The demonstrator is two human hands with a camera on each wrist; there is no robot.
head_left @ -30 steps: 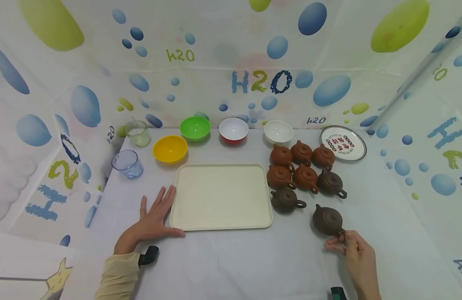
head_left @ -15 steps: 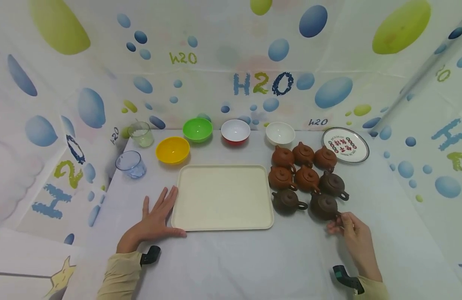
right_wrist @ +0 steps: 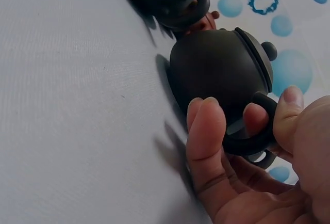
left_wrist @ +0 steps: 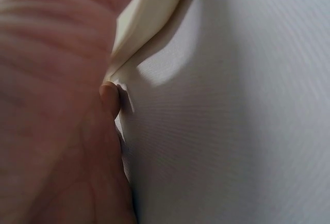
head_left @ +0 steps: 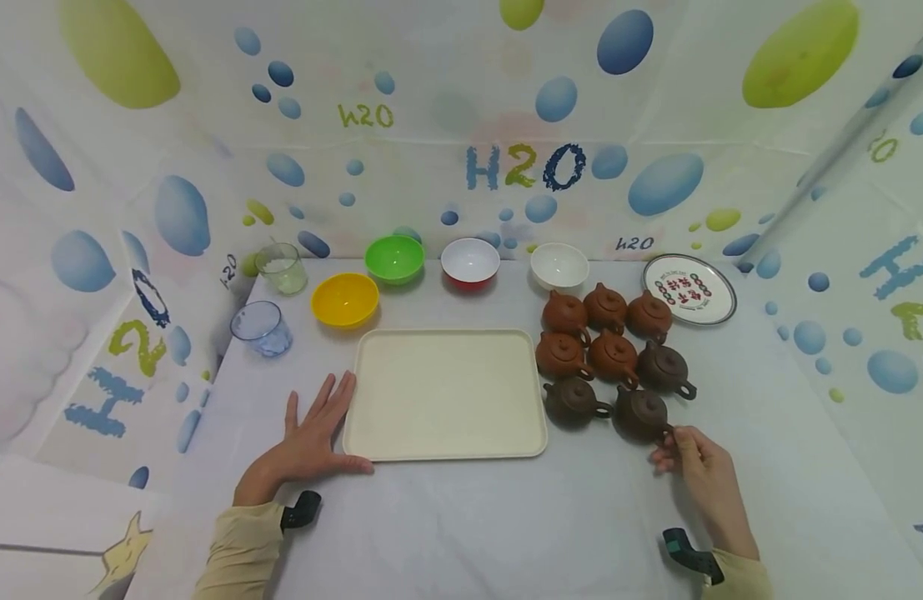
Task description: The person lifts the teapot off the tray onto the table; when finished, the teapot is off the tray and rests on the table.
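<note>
My right hand (head_left: 704,471) pinches the handle of a dark brown teapot (head_left: 641,414) at the front right of a cluster of teapots. In the right wrist view the thumb and a finger close on the looped handle (right_wrist: 252,144), close over the white cloth. Just left of it stands another dark teapot (head_left: 572,403), and a third dark teapot (head_left: 662,367) is behind. Several reddish-brown teapots (head_left: 613,357) fill the back of the cluster. Spread flat, my left hand (head_left: 307,442) lies along the left edge of a cream tray (head_left: 446,396), its thumb at the front left corner.
Along the back stand a yellow bowl (head_left: 345,301), a green bowl (head_left: 394,259), a red-and-white bowl (head_left: 470,262) and a white bowl (head_left: 559,266). Two glasses, a greenish glass (head_left: 282,268) and a bluish glass (head_left: 262,328), are at the left. An oval plate (head_left: 689,289) lies at the back right.
The right hand has brought the dark teapot back and left, up to the cluster, then slightly nearer the front. The left hand has kept its place at the tray.
</note>
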